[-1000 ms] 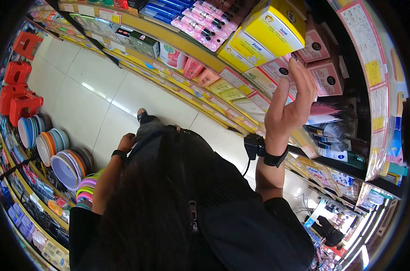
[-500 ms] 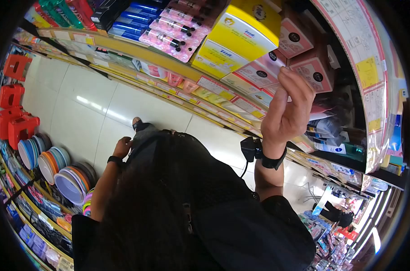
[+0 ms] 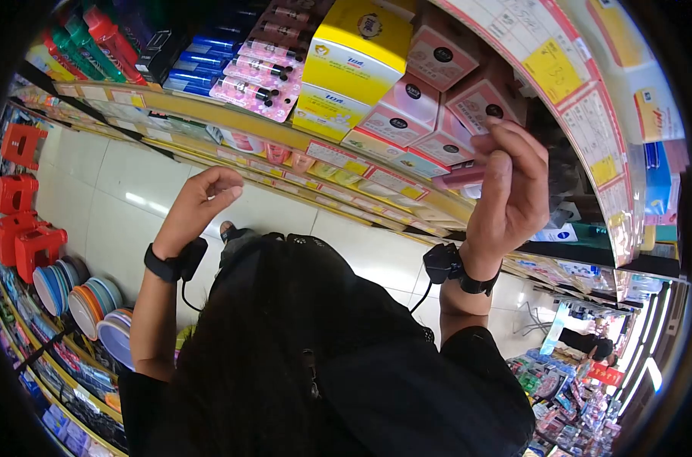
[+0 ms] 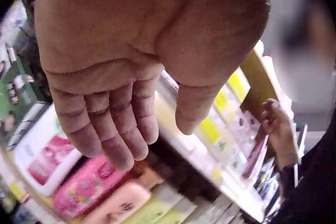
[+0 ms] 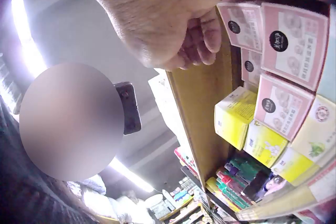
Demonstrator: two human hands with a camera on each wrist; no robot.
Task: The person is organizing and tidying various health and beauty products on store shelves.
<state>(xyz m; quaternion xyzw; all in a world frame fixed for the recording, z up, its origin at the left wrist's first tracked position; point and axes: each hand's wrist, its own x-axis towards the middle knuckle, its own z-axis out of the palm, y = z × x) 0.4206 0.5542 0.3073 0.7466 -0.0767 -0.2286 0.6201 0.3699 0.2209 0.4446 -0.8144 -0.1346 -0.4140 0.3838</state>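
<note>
The right hand (image 3: 515, 189) is hovering at the right over the shelf (image 3: 231, 120), fingers bending, and a pink packet (image 3: 460, 178) is showing just left of its thumb, right of the pink boxes (image 3: 437, 141); whether the hand is gripping the packet or only covering part of it, I cannot tell. The left hand (image 3: 195, 207) is hanging at the left, released and holding nothing; only its own wrist view is displaying the whole palm, above a white bottle (image 4: 44, 153), a pink bottle (image 4: 94, 186) and a peach bottle (image 4: 118, 205). The head view alone is taking in red stools (image 3: 17, 193) at the far left, while the right wrist view is adding a ceiling light (image 5: 29, 35). The boxes are bearing black discs with white characters too small to read surely; a yellow box (image 3: 353, 49) is carrying blue lettering, unclear, and a price strip (image 3: 551, 65) is showing handwritten figures I cannot make out.
</note>
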